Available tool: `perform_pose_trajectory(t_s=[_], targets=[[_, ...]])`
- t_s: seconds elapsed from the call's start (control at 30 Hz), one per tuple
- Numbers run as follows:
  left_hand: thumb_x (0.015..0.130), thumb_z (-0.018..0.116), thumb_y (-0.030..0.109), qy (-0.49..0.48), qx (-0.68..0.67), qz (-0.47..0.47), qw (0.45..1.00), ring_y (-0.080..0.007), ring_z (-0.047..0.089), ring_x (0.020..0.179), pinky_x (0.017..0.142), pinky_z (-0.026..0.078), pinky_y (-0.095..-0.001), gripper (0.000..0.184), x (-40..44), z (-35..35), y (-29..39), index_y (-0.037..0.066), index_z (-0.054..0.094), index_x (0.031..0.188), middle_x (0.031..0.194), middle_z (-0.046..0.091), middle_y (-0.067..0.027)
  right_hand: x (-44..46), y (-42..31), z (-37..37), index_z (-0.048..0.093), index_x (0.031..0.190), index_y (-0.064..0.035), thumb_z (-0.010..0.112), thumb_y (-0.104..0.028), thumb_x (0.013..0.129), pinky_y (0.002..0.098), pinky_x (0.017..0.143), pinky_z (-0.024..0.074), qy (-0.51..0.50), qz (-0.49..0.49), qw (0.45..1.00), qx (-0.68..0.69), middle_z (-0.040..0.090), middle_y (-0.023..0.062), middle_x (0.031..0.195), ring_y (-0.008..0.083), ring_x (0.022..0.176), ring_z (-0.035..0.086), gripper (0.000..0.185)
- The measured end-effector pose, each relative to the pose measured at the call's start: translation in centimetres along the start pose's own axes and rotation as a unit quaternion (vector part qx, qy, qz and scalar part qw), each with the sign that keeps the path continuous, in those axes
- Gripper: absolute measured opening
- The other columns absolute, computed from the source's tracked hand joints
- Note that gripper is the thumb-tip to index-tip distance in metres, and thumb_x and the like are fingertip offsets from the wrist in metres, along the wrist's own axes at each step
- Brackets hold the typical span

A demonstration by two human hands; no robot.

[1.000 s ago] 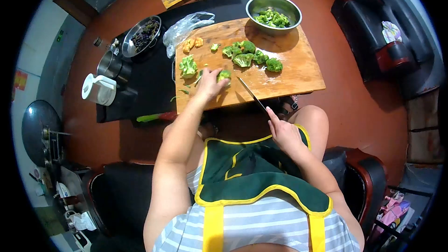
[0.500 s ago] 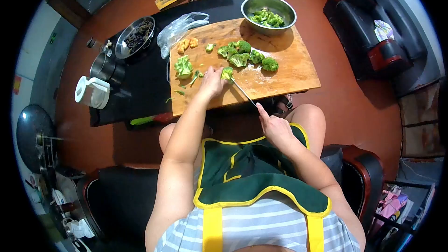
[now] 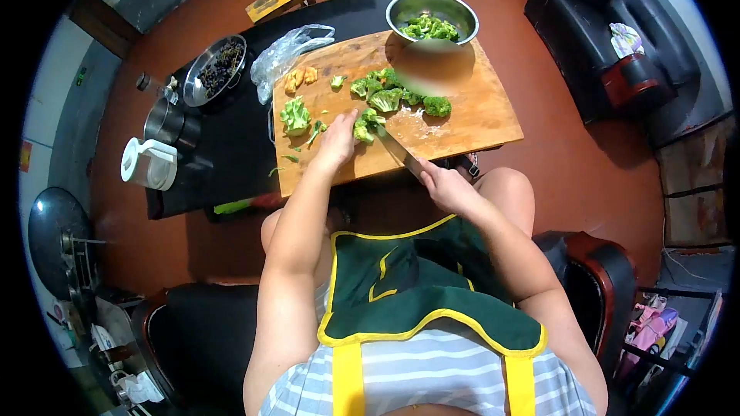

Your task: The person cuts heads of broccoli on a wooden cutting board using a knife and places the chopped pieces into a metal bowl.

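Observation:
My right hand point(image 3: 449, 189) is wrapped round the handle of a knife point(image 3: 402, 156), whose broad blade points up and left across the cutting board point(image 3: 478, 119). The blade's tip touches a broccoli piece point(image 3: 364, 131). From its left side, my left hand point(image 3: 338, 141) grips that piece with bent fingers, partly hidden. Beyond it lies a row of broccoli florets point(image 3: 385, 98), with a single floret point(image 3: 437, 106) at its right end. Left of my fingers sit a thick pale-green broccoli stalk point(image 3: 294, 117) and small leafy scraps point(image 3: 316, 132).
A metal bowl point(image 3: 432, 5) with cut broccoli stands on the board's far right corner. Yellowish chunks point(image 3: 301, 77) lie near a clear plastic bag point(image 3: 281, 58). On the black table's left are a basin point(image 3: 196, 91) of dark fruit, metal pots point(image 3: 166, 122) and a white-lidded pitcher point(image 3: 150, 163).
The knife blade has turned, showing its broad side, and the broccoli piece at its tip has opened out into a wider cluster. My right hand has shifted slightly; the whole view has moved a little.

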State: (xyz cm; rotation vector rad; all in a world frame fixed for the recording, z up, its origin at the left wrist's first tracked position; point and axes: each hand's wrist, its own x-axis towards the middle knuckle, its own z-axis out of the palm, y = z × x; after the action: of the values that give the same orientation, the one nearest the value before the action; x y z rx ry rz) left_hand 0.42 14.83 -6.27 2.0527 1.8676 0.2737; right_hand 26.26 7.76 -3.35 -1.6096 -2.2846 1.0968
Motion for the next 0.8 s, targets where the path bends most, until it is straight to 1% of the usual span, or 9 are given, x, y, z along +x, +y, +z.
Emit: perform_pose_trajectory(t_s=[0.07, 0.13, 0.3, 0.4, 0.53, 0.57, 0.67, 0.7, 0.8], targets=[[0.072, 0.068, 0.000, -0.019, 0.027, -0.004, 0.999, -0.0349, 0.049, 0.113, 0.092, 0.044, -0.0432, 0.078, -0.4, -0.6, -0.2, 0.017, 0.033, 0.140, 0.124, 0.047, -0.0159, 0.6, 1.7, 0.5, 0.036, 0.136, -0.0162, 0.035, -0.027, 0.095, 0.0549, 0.077, 0.0451, -0.033, -0.003, 0.989, 0.143, 0.060, 0.0297, 0.097, 0.0459, 0.089, 0.058, 0.042], [0.070, 0.067, -0.004, -0.058, 0.058, -0.019, 0.996, -0.0368, 0.048, 0.115, 0.093, 0.044, -0.0441, 0.085, -0.7, -2.1, 0.1, 0.019, 0.029, 0.142, 0.129, 0.043, -0.0182, -0.3, 1.7, 0.6, 0.035, 0.137, -0.0168, 0.036, -0.027, 0.095, 0.0545, 0.078, 0.0455, -0.002, -0.027, 0.995, 0.099, 0.060, 0.0300, 0.096, 0.0460, 0.089, 0.058, 0.043], [0.074, 0.073, 0.029, -0.017, 0.046, -0.015, 0.999, -0.0355, 0.038, 0.127, 0.102, 0.035, -0.0460, 0.084, 0.0, -2.6, 0.3, 0.017, 0.026, 0.143, 0.137, 0.037, -0.0169, -3.1, 0.8, 0.6, 0.032, 0.138, -0.0167, 0.040, -0.026, 0.094, 0.0557, 0.073, 0.0478, 0.036, 0.009, 0.999, -0.001, 0.061, 0.0307, 0.083, 0.0466, 0.078, 0.060, 0.046], [0.076, 0.070, 0.027, -0.013, 0.043, -0.010, 0.999, -0.0337, 0.040, 0.125, 0.101, 0.036, -0.0466, 0.077, 1.9, -2.4, 1.2, 0.015, 0.030, 0.141, 0.136, 0.039, -0.0148, -3.5, -0.2, -0.3, 0.031, 0.139, -0.0168, 0.041, -0.026, 0.094, 0.0559, 0.069, 0.0483, 0.059, 0.030, 0.996, -0.055, 0.061, 0.0291, 0.075, 0.0460, 0.071, 0.060, 0.047], [0.077, 0.068, 0.024, -0.039, 0.166, 0.098, 0.980, -0.0300, 0.041, 0.124, 0.102, 0.033, -0.0451, 0.058, 3.5, -1.5, 2.3, 0.013, 0.045, 0.130, 0.131, 0.045, -0.0120, -2.8, 0.2, -0.3, 0.032, 0.139, -0.0175, 0.041, -0.027, 0.094, 0.0556, 0.065, 0.0484, 0.064, 0.018, 0.993, -0.099, 0.061, 0.0266, 0.071, 0.0444, 0.067, 0.061, 0.047], [0.080, 0.065, 0.027, -0.029, 0.177, 0.124, 0.976, -0.0281, 0.043, 0.122, 0.100, 0.033, -0.0434, 0.041, 3.4, -1.4, 2.8, 0.011, 0.058, 0.117, 0.125, 0.049, -0.0106, -2.6, 0.4, -0.4, 0.032, 0.138, -0.0176, 0.041, -0.027, 0.094, 0.0555, 0.065, 0.0484, 0.064, 0.024, 0.992, -0.103, 0.062, 0.0263, 0.071, 0.0441, 0.067, 0.061, 0.047], [0.084, 0.059, 0.032, -0.068, 0.233, 0.092, 0.966, -0.0270, 0.045, 0.118, 0.097, 0.033, -0.0427, 0.028, 4.2, -1.6, 3.9, 0.012, 0.067, 0.103, 0.119, 0.052, -0.0099, -2.8, 0.7, -1.0, 0.033, 0.138, -0.0178, 0.041, -0.027, 0.094, 0.0552, 0.065, 0.0484, 0.081, 0.044, 0.990, -0.111, 0.062, 0.0261, 0.071, 0.0439, 0.068, 0.061, 0.046], [0.085, 0.057, 0.033, -0.031, 0.248, 0.122, 0.961, -0.0253, 0.049, 0.112, 0.094, 0.034, -0.0403, 0.025, 4.1, -1.4, 3.7, 0.013, 0.071, 0.090, 0.112, 0.056, -0.0087, -3.0, 0.8, -1.3, 0.033, 0.138, -0.0178, 0.041, -0.028, 0.094, 0.0551, 0.065, 0.0484, 0.089, 0.052, 0.988, -0.113, 0.062, 0.0262, 0.071, 0.0438, 0.068, 0.061, 0.046], [0.080, 0.059, 0.026, -0.032, 0.230, 0.111, 0.966, -0.0253, 0.053, 0.107, 0.095, 0.033, -0.0405, 0.022, 4.5, -0.9, 3.5, 0.008, 0.072, 0.081, 0.106, 0.062, -0.0102, -3.1, 2.0, -1.4, 0.035, 0.138, -0.0228, 0.043, -0.027, 0.094, 0.0531, 0.063, 0.0494, 0.109, 0.059, 0.988, -0.097, 0.062, 0.0265, 0.076, 0.0431, 0.068, 0.061, 0.045]])
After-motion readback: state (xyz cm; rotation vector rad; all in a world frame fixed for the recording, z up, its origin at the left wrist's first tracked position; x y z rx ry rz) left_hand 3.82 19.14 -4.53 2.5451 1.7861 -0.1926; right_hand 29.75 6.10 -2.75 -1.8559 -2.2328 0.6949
